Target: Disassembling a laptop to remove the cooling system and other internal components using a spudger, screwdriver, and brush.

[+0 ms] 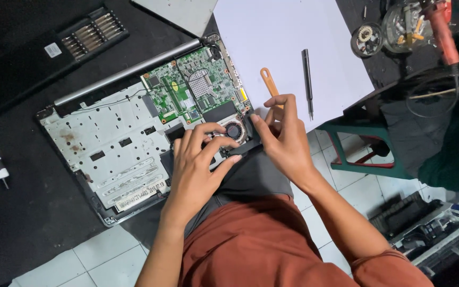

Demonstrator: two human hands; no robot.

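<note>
Resting fan: cooling fan sits in opened laptop chassis, near green motherboard.
Left hand: fingers curled, tips touching fan housing.
Right hand: fingers together, pinching fan's edge.
Desk: orange pry tool, screwdriver on white paper.

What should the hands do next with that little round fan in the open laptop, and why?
Probably lift the fan gently up and out. Both hands are already on it: the left hand has fingers curled over its near edge, and the right hand pinches its right side by the green circuit board. The screwdriver lies aside on the white paper, so the screws may be out, though I cannot see.
</note>
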